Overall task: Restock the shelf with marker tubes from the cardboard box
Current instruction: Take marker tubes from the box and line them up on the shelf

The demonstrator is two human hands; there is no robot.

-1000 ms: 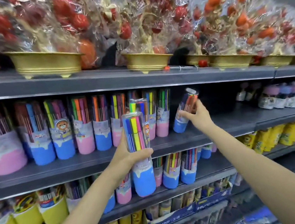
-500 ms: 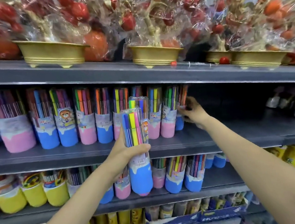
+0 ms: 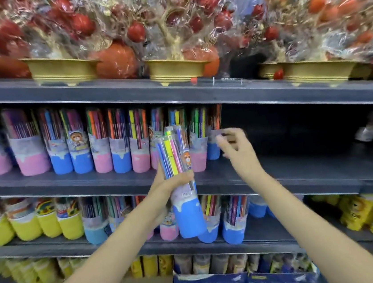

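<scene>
My left hand (image 3: 174, 184) is raised in front of me, fingers curled round what it grips, forearm reaching up from the lower left. My right hand (image 3: 235, 149) is lifted a little higher and to the right, fingers loosely bent and holding nothing, blurred, forearm stretching up from the lower right.

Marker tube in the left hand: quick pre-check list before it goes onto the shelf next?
1. Left hand grips the marker tube round its middle: ok.
2. Right hand holds nothing, fingers loose: ok.
3. Bare shelf space right of the last blue tube: ok.
4. Last blue tube standing upright: ok.
5. Right hand apart from that tube: cannot tell, blurred.
6. Held tube upright: not ok, tilted.
</scene>
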